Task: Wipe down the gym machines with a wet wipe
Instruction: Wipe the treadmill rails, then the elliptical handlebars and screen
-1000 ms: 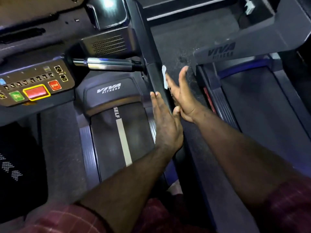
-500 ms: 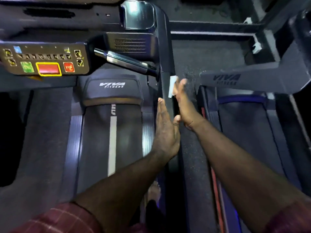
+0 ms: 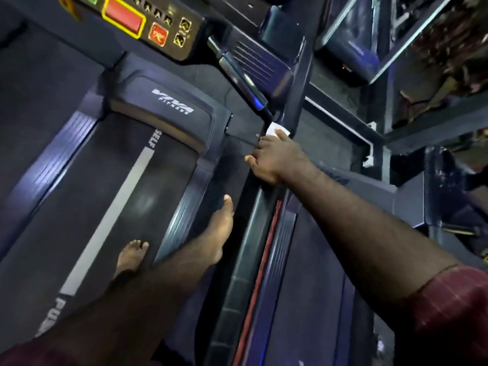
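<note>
We count two hands, left hand (image 3: 221,229) and right hand (image 3: 277,159), one wipe (image 3: 273,128), one bare foot (image 3: 131,257), one console (image 3: 153,22), one treadmill belt (image 3: 87,207).

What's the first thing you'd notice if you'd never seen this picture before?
Probably the big red button with its yellow border, bright on the treadmill console at the top left. Next comes the right hand pressing a white wipe against the dark upright post in the middle. Then a bare foot on the belt, beside its pale stripe, at the lower left.
</note>
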`<state>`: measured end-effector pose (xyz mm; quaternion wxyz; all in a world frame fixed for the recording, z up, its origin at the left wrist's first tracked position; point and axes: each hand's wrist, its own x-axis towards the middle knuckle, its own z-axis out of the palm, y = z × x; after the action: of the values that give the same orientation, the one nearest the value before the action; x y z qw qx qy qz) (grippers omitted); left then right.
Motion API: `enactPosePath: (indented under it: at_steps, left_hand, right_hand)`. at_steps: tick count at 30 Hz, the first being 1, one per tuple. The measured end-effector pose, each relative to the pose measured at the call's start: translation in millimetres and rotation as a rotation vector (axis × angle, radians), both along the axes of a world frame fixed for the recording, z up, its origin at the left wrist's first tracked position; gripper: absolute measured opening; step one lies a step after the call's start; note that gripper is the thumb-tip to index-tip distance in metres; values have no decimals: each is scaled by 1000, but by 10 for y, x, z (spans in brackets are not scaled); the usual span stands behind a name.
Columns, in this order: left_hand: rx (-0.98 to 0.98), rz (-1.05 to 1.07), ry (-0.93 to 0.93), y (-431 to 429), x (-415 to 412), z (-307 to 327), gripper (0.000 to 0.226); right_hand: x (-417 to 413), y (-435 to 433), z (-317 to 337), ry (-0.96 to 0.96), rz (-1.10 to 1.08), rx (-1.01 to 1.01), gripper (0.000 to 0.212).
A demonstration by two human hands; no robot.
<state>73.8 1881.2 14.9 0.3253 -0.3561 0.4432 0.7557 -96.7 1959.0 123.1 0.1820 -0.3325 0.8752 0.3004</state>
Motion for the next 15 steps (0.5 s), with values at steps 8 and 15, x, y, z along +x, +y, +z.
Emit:
enactPosePath:
  at_steps: [8,15]
  left_hand:
    - [21,-49,-61,-324,139,182,92]
    - [-21,-49,-40,-363,258,86,93]
  right_hand:
    - [710,-206,159,-189,244,155,64]
    - [251,-491,33,-62,-15,479,60]
